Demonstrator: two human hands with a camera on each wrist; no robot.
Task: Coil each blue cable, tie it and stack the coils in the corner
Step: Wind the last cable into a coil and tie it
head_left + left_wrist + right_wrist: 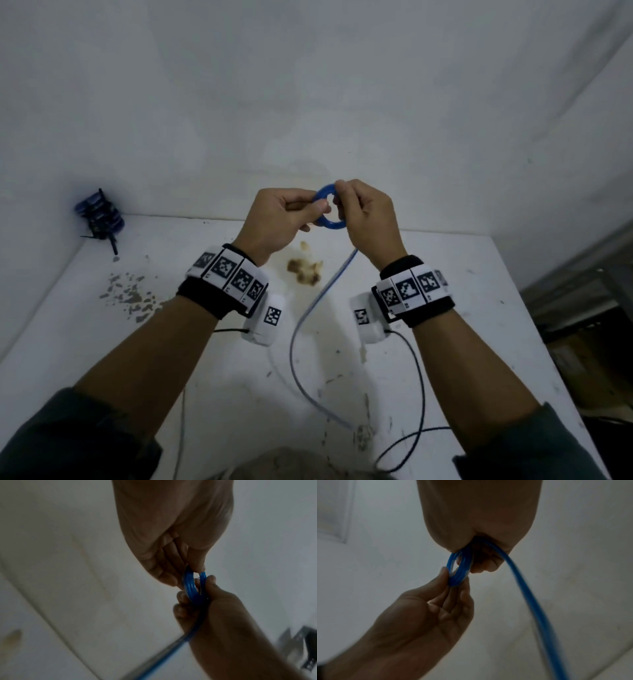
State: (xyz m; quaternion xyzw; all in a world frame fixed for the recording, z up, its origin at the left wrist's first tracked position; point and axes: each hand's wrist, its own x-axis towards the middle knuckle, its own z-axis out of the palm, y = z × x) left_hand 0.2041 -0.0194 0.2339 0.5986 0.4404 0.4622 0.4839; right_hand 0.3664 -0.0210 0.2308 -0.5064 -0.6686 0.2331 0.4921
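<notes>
- Mid-coil above table [479, 274]: left hand [277, 219] & right hand [368, 219] both pinching small coil [327, 209] of blue cable [308, 308].
- Long tail hanging loose, untied.
- Finished stack [101, 216] in far-left corner.

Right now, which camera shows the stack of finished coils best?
The head view: the stack of coils stands in the far left corner of the table. Neither wrist view shows it, only the hands on the blue cable.

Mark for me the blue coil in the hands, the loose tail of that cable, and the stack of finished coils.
blue coil [329, 224], head view, lower arc of the ring.
loose tail [310, 310], head view, mid-run between the wrists.
stack of finished coils [101, 214], head view, middle of the pile in the corner.
</notes>
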